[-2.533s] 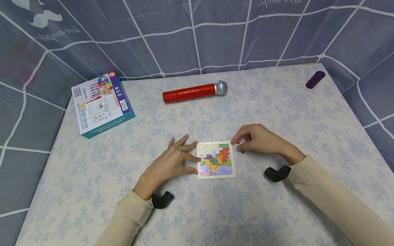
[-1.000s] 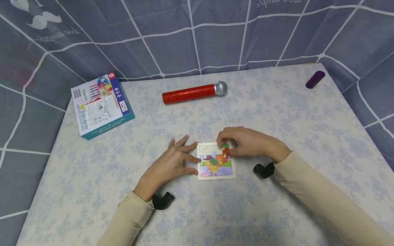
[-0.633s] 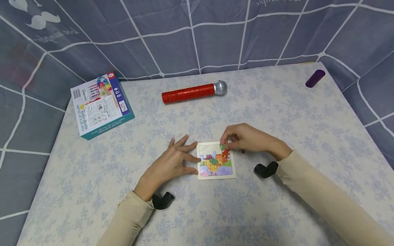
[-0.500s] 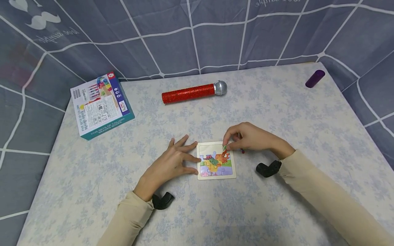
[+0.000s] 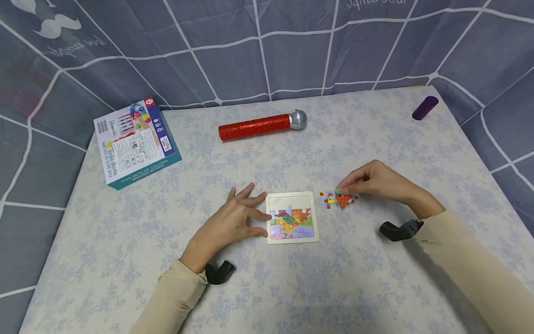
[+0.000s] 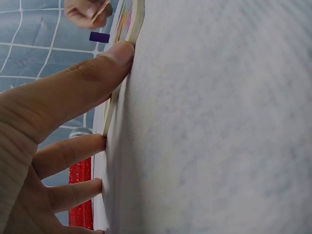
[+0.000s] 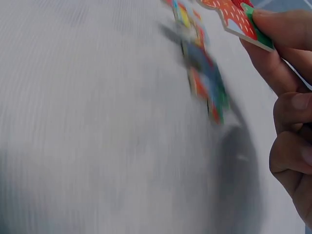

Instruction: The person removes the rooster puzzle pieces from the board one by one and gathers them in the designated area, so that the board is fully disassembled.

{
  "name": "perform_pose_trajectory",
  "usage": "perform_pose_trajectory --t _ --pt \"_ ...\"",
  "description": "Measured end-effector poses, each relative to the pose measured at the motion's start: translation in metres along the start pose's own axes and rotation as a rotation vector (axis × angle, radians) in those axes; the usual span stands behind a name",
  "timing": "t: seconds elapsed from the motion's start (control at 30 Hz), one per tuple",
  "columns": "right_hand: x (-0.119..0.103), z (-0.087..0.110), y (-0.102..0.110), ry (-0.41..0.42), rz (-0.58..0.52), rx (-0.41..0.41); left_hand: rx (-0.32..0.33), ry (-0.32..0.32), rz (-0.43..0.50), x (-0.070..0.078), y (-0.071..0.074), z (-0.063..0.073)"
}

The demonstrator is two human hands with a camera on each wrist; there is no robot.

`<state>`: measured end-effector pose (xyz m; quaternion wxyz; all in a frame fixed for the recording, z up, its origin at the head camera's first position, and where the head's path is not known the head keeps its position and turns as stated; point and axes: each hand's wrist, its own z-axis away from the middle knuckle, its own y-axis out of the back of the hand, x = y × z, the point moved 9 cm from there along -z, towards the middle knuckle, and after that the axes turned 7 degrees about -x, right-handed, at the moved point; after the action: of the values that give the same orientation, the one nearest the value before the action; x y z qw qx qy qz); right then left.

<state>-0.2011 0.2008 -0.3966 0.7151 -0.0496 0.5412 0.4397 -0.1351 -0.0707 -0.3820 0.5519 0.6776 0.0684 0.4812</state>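
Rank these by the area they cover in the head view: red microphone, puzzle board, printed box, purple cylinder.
Largest to smallest:
printed box
puzzle board
red microphone, longer than the board but thinner
purple cylinder

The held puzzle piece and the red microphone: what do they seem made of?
Puzzle piece: probably thin wood or thick card, colourfully printed; its pale edge shows. Red microphone: glittery handle, base material hidden; silvery mesh head, perhaps metal or metal-look plastic.

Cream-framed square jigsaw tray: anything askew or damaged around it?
Nothing stands out as damaged or askew: the tray is bare along its top, and small multicoloured jigsaw pieces lie loose to its right.
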Motion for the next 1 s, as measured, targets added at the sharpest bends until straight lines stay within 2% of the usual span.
perform_pose_trajectory --t 0.13,0.3,0.67,1.0 --pt "0.020 0.017 0.015 -0.056 0.037 0.050 -0.001 0.004 -0.011 0.000 0.000 0.000" --pt "0.033 0.028 0.026 -0.084 0.082 0.083 0.006 0.006 -0.010 0.000 0.000 0.001" --pt "0.024 0.031 0.030 -0.058 0.257 0.181 0.007 0.003 0.013 0.000 0.000 0.000" --pt "0.024 0.032 0.032 -0.088 0.301 0.235 0.007 0.006 0.025 0.000 0.000 0.000"
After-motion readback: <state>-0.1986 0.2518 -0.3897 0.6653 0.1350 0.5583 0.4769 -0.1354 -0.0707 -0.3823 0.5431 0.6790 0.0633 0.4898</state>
